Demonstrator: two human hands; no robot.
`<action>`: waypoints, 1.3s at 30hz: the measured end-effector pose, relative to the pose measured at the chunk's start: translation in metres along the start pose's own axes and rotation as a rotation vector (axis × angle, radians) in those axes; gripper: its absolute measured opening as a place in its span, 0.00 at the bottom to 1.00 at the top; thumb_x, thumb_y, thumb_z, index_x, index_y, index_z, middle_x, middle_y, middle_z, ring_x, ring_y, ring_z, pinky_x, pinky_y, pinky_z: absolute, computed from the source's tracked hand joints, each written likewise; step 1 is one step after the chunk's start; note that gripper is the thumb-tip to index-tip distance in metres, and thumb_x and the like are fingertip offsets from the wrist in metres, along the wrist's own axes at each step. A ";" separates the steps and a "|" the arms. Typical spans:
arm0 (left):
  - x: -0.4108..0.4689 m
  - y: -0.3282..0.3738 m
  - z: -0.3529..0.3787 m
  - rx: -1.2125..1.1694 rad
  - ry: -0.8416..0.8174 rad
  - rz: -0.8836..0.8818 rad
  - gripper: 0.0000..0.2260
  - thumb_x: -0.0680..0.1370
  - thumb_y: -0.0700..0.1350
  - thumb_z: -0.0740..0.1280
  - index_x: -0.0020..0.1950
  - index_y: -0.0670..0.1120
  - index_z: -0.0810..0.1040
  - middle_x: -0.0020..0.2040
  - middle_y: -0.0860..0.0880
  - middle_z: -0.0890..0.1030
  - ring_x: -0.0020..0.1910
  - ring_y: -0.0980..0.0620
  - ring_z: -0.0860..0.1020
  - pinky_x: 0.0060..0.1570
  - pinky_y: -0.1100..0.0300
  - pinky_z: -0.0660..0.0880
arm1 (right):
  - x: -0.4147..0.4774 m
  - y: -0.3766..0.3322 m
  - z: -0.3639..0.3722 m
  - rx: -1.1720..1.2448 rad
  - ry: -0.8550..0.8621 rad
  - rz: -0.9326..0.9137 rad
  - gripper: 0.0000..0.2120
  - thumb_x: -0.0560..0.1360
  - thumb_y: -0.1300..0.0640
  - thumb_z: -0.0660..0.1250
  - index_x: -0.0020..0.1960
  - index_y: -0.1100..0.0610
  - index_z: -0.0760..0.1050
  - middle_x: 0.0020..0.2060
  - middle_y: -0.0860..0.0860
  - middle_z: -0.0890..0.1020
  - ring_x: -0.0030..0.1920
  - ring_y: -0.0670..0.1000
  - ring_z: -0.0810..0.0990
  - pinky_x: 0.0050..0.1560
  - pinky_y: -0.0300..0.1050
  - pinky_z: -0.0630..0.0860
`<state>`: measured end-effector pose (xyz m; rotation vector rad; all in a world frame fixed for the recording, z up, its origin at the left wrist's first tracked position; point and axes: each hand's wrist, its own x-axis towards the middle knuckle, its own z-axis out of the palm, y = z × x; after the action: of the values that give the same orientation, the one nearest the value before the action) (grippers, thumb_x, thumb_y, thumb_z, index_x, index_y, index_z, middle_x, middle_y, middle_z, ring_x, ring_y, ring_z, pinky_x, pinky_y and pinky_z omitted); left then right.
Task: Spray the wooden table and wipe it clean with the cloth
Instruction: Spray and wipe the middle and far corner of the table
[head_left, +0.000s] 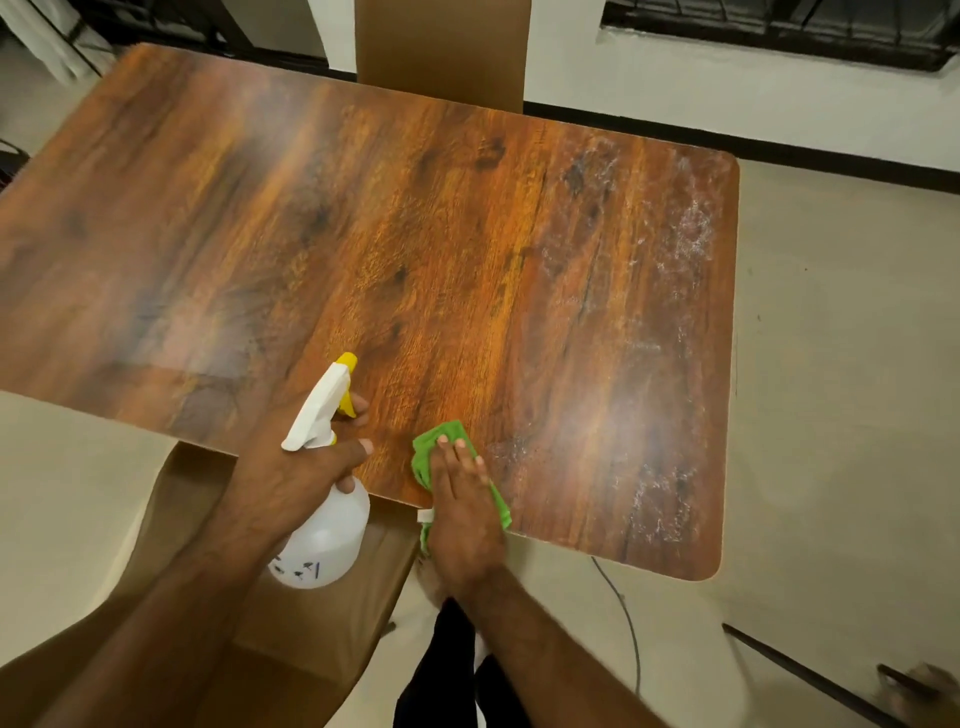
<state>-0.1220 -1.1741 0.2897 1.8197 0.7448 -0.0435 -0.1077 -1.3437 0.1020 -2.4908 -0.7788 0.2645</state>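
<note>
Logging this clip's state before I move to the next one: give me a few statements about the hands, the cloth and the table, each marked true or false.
1. The left hand grips the spray bottle by its neck. True.
2. The cloth is blue. False: it is green.
3. The right hand lies flat on the cloth at the near edge of the table. True.
4. The whitish smears are on the table's left end. False: they cover the right end.
</note>
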 end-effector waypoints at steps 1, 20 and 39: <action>-0.004 -0.001 0.002 0.011 0.006 0.011 0.11 0.73 0.34 0.73 0.51 0.48 0.82 0.44 0.45 0.85 0.32 0.40 0.81 0.42 0.56 0.79 | -0.004 -0.005 0.003 -0.011 -0.039 -0.050 0.40 0.68 0.65 0.65 0.79 0.60 0.59 0.78 0.55 0.63 0.79 0.56 0.57 0.77 0.57 0.55; -0.086 -0.042 0.037 0.047 -0.156 -0.027 0.16 0.72 0.30 0.74 0.54 0.48 0.82 0.52 0.46 0.85 0.30 0.51 0.80 0.35 0.59 0.78 | -0.143 0.096 -0.150 0.507 -0.076 0.201 0.34 0.77 0.70 0.63 0.75 0.40 0.64 0.70 0.30 0.70 0.69 0.35 0.70 0.69 0.32 0.66; -0.043 -0.077 0.065 0.457 -0.556 0.058 0.08 0.68 0.39 0.67 0.44 0.47 0.79 0.38 0.47 0.82 0.34 0.46 0.79 0.36 0.44 0.79 | -0.109 0.066 -0.189 0.764 0.408 0.684 0.27 0.81 0.66 0.63 0.78 0.53 0.66 0.70 0.47 0.75 0.67 0.46 0.75 0.71 0.47 0.71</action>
<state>-0.1746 -1.2359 0.2165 2.1138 0.2941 -0.7016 -0.1036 -1.5319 0.2311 -1.8749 0.3249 0.2163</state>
